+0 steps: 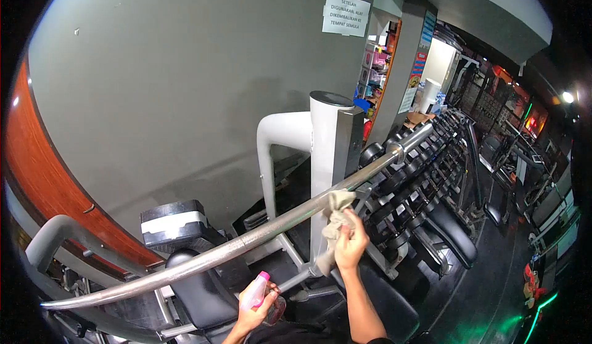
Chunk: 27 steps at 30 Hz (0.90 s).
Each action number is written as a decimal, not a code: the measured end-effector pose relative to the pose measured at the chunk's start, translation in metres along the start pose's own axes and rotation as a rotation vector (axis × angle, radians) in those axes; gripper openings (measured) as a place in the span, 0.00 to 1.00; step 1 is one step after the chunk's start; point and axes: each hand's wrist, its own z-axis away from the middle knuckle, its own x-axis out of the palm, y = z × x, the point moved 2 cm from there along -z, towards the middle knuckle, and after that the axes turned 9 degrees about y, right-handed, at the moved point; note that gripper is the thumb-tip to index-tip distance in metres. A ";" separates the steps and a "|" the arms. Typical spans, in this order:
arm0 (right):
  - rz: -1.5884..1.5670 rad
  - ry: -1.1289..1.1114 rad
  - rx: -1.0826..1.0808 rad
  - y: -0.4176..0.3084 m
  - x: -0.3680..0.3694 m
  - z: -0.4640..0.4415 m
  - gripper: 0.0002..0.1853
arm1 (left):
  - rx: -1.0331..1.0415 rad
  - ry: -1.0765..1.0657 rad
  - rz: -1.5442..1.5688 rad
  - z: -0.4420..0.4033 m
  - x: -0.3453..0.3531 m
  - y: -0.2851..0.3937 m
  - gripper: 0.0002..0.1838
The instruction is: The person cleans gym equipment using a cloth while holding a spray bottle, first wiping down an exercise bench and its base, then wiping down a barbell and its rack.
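A long steel barbell [240, 243] runs diagonally across the view, from the lower left up to its thick sleeve end at the right. My right hand [350, 245] is closed around a beige cloth [336, 227], whose top touches the bar right of its middle. Lower down, my left hand [254, 307] grips a small bottle with a pink top [263, 277]. Its fingers wrap the bottle, so most of the body is hidden. The bottle is apart from the bar.
Behind the bar stands a white machine post [324, 153] with a curved tube. Black padded benches [200, 291] lie below. Dumbbells on a rack [425, 177] extend to the right. A grey wall [172, 97] carries a paper sign [346, 13]. More gym machines stand farther right.
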 end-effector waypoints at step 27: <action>0.285 -0.235 -0.409 -0.041 0.036 -0.070 0.16 | 0.033 -0.050 -0.030 0.000 0.013 0.008 0.09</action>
